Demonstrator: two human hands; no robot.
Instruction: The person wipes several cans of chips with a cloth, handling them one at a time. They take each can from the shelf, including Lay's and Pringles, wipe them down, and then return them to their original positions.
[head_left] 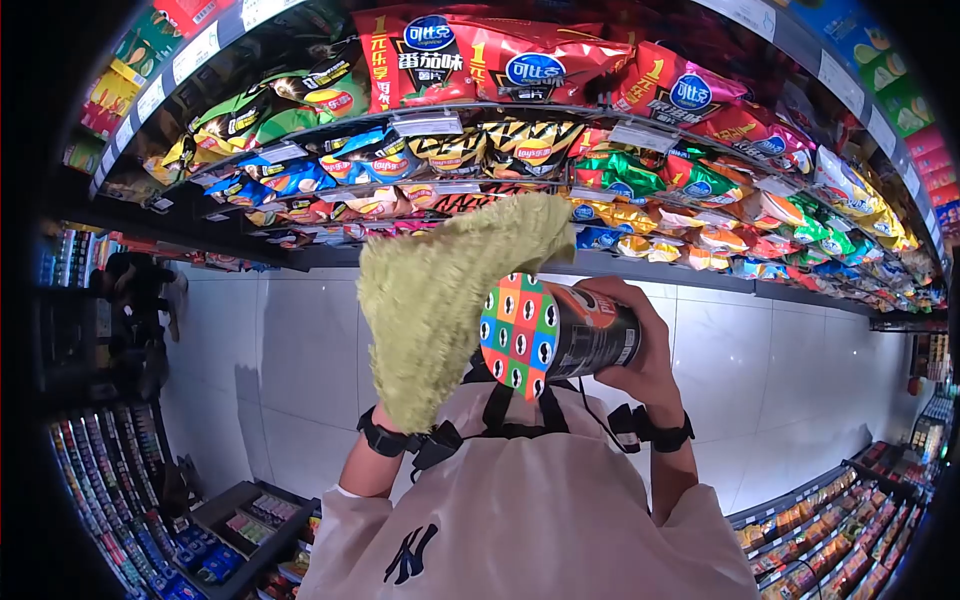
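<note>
A fluffy green cloth or mitt [420,310] covers my left hand [383,416] down to the wrist, so its fingers are hidden and I cannot see their grip. One end of the green fabric bends to the right, above the canister's near end. My right hand [645,345] wraps around a dark cylindrical canister [595,335], held on its side in front of my chest. Its round end [520,335], printed with colourful squares and moustache faces, points left toward the green fabric. Each wrist wears a black strap.
Ahead rises a shelf of snack bags in several rows, including red chip bags [540,65] on top and price labels [430,124] along the edges. A pale tiled floor [310,340] lies below. More goods racks [835,530] stand behind me; a dark-clothed person [135,300] is at left.
</note>
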